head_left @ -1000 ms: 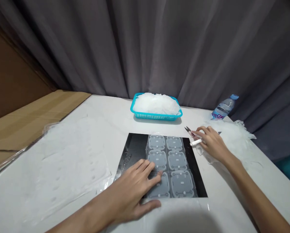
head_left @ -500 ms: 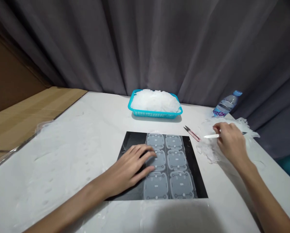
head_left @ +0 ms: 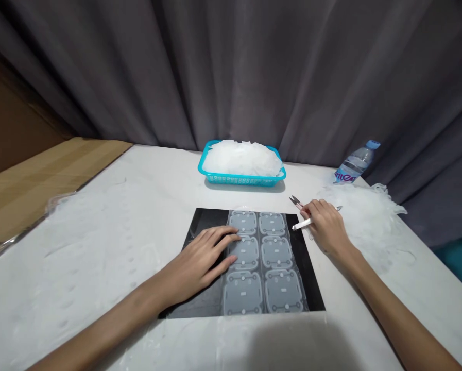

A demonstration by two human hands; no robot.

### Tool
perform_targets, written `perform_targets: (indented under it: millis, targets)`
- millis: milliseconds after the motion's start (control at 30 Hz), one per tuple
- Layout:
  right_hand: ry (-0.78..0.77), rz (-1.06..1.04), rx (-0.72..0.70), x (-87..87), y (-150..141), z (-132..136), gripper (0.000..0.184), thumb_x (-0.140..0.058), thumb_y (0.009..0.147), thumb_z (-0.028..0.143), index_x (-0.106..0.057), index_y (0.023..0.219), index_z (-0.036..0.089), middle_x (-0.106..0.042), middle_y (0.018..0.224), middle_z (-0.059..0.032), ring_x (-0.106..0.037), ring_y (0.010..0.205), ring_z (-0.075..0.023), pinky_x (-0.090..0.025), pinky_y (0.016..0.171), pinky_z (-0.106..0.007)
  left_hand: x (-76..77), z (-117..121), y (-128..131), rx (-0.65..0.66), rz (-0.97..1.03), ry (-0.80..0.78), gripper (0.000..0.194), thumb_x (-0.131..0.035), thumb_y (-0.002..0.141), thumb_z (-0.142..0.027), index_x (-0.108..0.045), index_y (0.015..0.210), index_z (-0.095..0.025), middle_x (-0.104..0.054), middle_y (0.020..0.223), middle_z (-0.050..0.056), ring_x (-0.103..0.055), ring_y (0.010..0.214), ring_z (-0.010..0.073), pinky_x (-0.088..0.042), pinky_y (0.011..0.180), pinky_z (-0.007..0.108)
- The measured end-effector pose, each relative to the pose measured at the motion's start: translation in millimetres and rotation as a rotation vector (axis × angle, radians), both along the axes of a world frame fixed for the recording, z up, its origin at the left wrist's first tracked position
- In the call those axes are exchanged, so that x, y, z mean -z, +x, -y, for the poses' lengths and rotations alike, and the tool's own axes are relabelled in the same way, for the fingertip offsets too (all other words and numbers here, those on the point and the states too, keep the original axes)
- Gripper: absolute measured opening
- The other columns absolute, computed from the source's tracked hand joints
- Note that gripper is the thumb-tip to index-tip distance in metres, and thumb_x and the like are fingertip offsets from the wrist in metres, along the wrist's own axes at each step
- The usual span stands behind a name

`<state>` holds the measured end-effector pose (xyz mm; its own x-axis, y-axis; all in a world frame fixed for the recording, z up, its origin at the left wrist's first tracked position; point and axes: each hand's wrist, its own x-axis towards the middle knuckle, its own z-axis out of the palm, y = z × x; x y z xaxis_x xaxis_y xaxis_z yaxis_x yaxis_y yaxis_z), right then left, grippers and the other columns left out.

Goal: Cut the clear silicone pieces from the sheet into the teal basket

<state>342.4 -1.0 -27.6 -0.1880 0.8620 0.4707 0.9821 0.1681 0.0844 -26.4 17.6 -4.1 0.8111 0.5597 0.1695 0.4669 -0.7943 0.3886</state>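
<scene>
A black mat [head_left: 311,278] lies on the white table, and on it a clear plastic sheet [head_left: 267,263] moulded into several rounded square parts in two columns. My left hand [head_left: 205,255] lies flat on the sheet's left side with fingers stretched out. My right hand [head_left: 325,224] is closed around a thin white stick-like tool [head_left: 301,224] at the mat's upper right corner. Small snips with a pink handle [head_left: 297,202] lie just beyond that hand.
A turquoise basket [head_left: 238,179] heaped with white plastic pieces stands at the back. A water bottle [head_left: 354,162] lies at the back right beside a pile of clear plastic scraps [head_left: 370,214]. Clear sheets [head_left: 99,247] cover the table's left; cardboard [head_left: 41,180] borders it. A grey curtain hangs behind.
My right hand swung out right over the scrap pile with the white tool, then came back to the mat's corner. My left hand slid up the sheet's left side.
</scene>
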Motion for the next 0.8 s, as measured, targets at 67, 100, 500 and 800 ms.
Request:
perform_targets:
  millis: [67,100,500,800]
  targets:
    - [0.017,-0.006,0.007,-9.0,2,2,0.025,-0.044,0.108,0.023,-0.064,0.095,0.018,-0.069,0.091,-0.0104,-0.056,0.087,-0.0260,-0.039,0.078,-0.038,0.9,0,0,0.000,0.001,0.010,0.036,-0.046,0.113,-0.037,-0.052,0.146,-0.025,-0.054,0.153,0.010,-0.050,0.143,0.0291,-0.043,0.118,0.048]
    - [0.034,-0.010,0.022,-15.9,4,5,0.025,-0.044,0.108,0.024,-0.064,0.095,0.019,-0.068,0.090,-0.0106,-0.056,0.086,-0.0262,-0.038,0.077,-0.038,1.0,0,0,-0.001,0.005,0.015,0.035,-0.046,0.113,-0.037,-0.052,0.145,-0.025,-0.054,0.152,0.010,-0.051,0.142,0.0294,-0.044,0.118,0.048]
    - [0.175,0.027,0.277,-52.8,47,51,0.026,-0.045,0.103,0.039,-0.060,0.089,0.023,-0.062,0.076,-0.0104,-0.051,0.074,-0.0294,-0.035,0.067,-0.040,1.5,1,3,0.022,-0.006,0.104,0.035,-0.050,0.110,-0.032,-0.058,0.142,-0.023,-0.063,0.140,0.011,-0.055,0.131,0.0314,-0.043,0.114,0.050]
    - [0.165,-0.376,0.001,-60.1,0,47,0.064,-0.013,0.112,0.055,-0.067,0.108,0.020,-0.067,0.108,-0.0150,-0.061,0.101,-0.0298,-0.047,0.093,-0.048,-7.9,4,4,0.039,0.050,0.001,0.019,-0.053,0.109,-0.035,-0.064,0.118,-0.022,-0.062,0.130,0.010,-0.057,0.125,0.0292,-0.048,0.107,0.046]
